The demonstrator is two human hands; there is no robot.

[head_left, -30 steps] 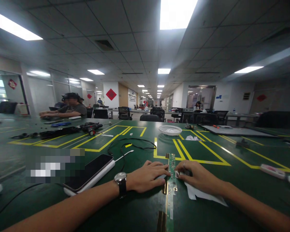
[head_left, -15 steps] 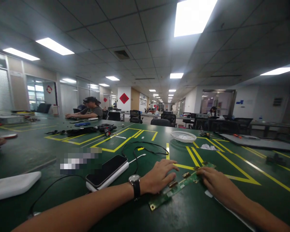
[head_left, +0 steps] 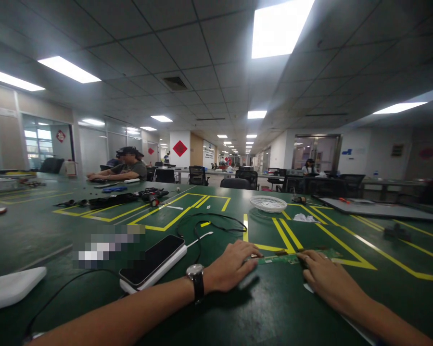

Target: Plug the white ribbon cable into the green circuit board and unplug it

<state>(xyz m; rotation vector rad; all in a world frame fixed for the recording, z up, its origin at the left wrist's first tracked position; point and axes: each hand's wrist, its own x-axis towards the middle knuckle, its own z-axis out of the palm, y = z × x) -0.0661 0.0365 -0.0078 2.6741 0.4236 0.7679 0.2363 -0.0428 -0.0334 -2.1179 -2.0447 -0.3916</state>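
Now, both of your hands are at the green circuit board [head_left: 274, 258], which is located in the near middle of the scene, a little to the right. It runs from left to right between your hands and is seen at a flat angle, so I cannot tell if it lies fully on the worktop [head_left: 260, 312]. Your left hand [head_left: 233, 266], with a watch [head_left: 195, 271] on its wrist, has the fingers pinched on the left end of the board. Your right hand [head_left: 326, 274] grasps the board farther to the right, with the fingers bent at its near edge, and the right end comes out beyond them. Some white sheet [head_left: 308, 288] lies partly under this hand and forearm.

To the left of your left hand, a dark phone [head_left: 155, 259] rests upon a white block [head_left: 166, 275]. Just beyond them, a black cable [head_left: 222, 215] lies in a loop, with a yellow tag [head_left: 205, 224] on it. At the near left there is a flat white object [head_left: 14, 286]. Farther from you, the round white basket [head_left: 268, 203] stands beyond the board, and crumpled white paper [head_left: 305, 217] is to the right of it. Yellow tape [head_left: 292, 235] marks the green surface. At the far left, another person [head_left: 132, 168] sits at the worktop.
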